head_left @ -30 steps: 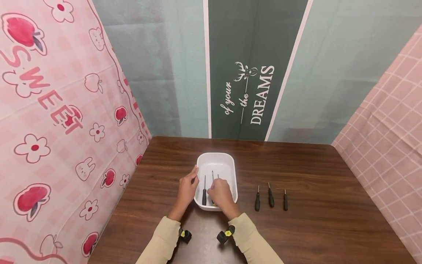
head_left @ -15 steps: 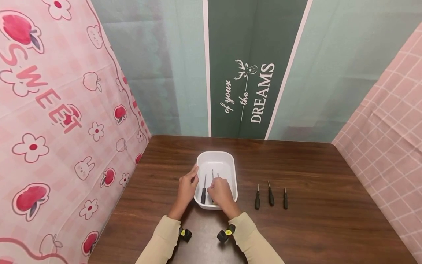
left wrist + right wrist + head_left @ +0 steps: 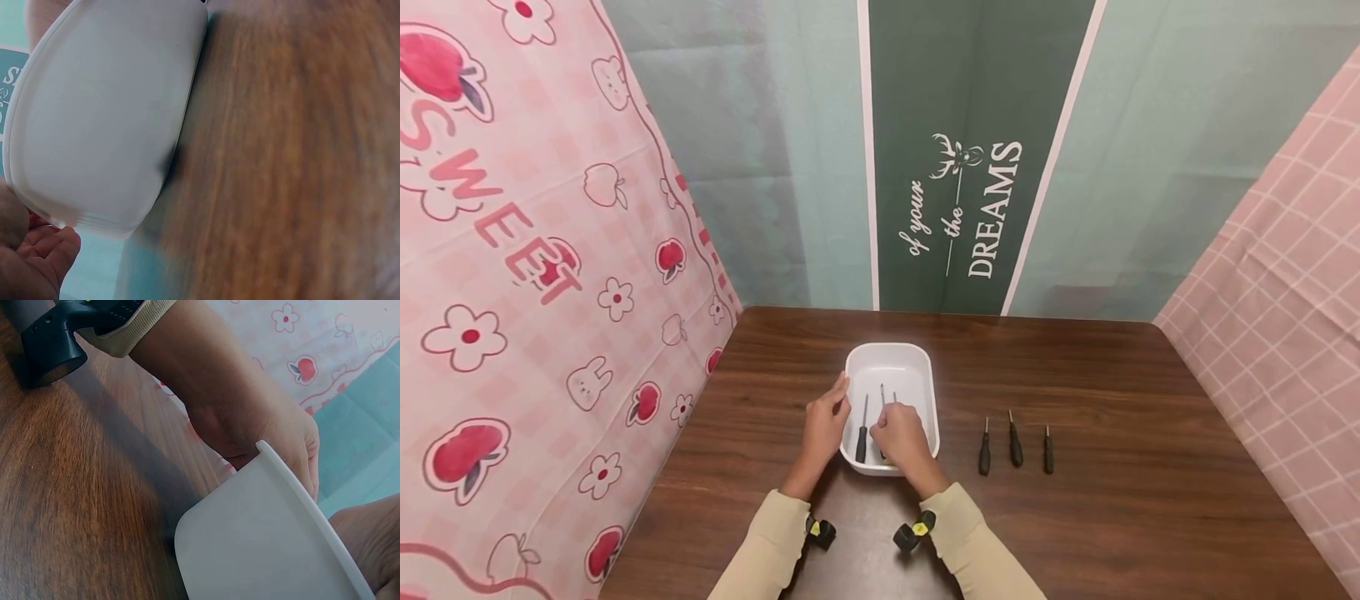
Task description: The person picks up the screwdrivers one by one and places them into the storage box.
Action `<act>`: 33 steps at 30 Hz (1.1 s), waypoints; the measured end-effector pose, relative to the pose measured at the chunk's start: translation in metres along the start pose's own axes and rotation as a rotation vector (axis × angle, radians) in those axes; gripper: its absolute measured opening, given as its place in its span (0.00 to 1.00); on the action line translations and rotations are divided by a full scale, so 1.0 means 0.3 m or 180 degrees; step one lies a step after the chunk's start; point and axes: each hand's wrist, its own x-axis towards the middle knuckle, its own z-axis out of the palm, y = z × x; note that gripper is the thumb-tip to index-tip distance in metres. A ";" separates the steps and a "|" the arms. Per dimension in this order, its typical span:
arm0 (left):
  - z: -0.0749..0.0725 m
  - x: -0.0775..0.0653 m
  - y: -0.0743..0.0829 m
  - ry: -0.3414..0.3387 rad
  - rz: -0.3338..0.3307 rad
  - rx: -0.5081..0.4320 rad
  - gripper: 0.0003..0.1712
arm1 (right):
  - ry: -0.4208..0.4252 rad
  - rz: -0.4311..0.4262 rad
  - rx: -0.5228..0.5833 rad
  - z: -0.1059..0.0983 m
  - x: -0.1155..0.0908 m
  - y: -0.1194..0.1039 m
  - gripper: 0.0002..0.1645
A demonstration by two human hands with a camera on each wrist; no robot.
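Note:
A white tray (image 3: 887, 367) stands on the table. Inside it, at the left, lies a screwdriver with a black handle (image 3: 861, 446) and a thin metal shaft. My left hand (image 3: 826, 421) holds the tray's left rim; in the left wrist view its fingertips (image 3: 62, 240) meet the rim. Curled down inside the tray is my right hand (image 3: 901, 433). It grips a screwdriver (image 3: 883, 392), whose handle it mostly hides. A second thin shaft (image 3: 895, 397) shows just beyond the knuckles. From the right wrist view, the tray wall (image 3: 262, 544) hides the fingers.
To the right of the tray, three short screwdrivers with dark handles (image 3: 1015, 448) lie apart on the brown wooden table (image 3: 1105, 383). Printed cloths hang at the left, back and right edges. A black camera (image 3: 906, 537) sits on the right wrist.
The screwdriver at the left of the tray has tilted slightly, its handle shifting a little left. Both hands keep nearly the same places; the head view has drifted slightly.

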 end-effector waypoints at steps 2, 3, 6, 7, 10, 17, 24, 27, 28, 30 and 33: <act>0.001 -0.002 -0.003 0.0005 0.0017 -0.0002 0.21 | 0.0000 -0.0002 0.0017 0.001 -0.002 0.001 0.16; 0.001 -0.003 -0.004 0.0013 0.0026 -0.0004 0.21 | -0.0001 -0.0006 0.0028 0.002 -0.002 0.001 0.16; 0.002 -0.004 -0.006 0.0037 0.0040 -0.0021 0.20 | 0.0012 -0.0028 0.0056 0.003 -0.004 0.002 0.15; 0.002 -0.005 -0.006 0.0042 0.0047 -0.0027 0.20 | 0.0023 -0.0039 0.0063 0.004 -0.004 0.003 0.15; 0.004 -0.004 -0.007 0.0042 0.0046 -0.0030 0.20 | 0.0059 -0.0038 0.0066 0.006 -0.006 0.005 0.14; 0.004 -0.004 -0.008 0.0049 0.0076 -0.0043 0.20 | 0.0268 -0.0151 0.0025 0.006 -0.011 0.007 0.09; 0.000 -0.001 -0.006 0.0093 0.0133 -0.0039 0.20 | 0.0330 -0.0269 0.0116 0.002 -0.009 0.002 0.08; 0.000 0.002 -0.007 0.0096 0.0143 -0.0045 0.20 | 0.0342 -0.0272 0.0125 0.002 -0.004 0.002 0.07; 0.001 0.003 -0.007 0.0099 0.0144 -0.0052 0.20 | 0.0352 -0.0277 0.0127 0.002 -0.003 0.003 0.07; 0.001 0.003 -0.006 0.0096 0.0140 -0.0075 0.20 | 0.0401 -0.0299 0.0137 0.003 -0.001 0.004 0.07; 0.002 0.003 -0.005 0.0099 0.0160 -0.0078 0.20 | 0.0508 -0.0280 0.0212 0.005 0.000 0.006 0.07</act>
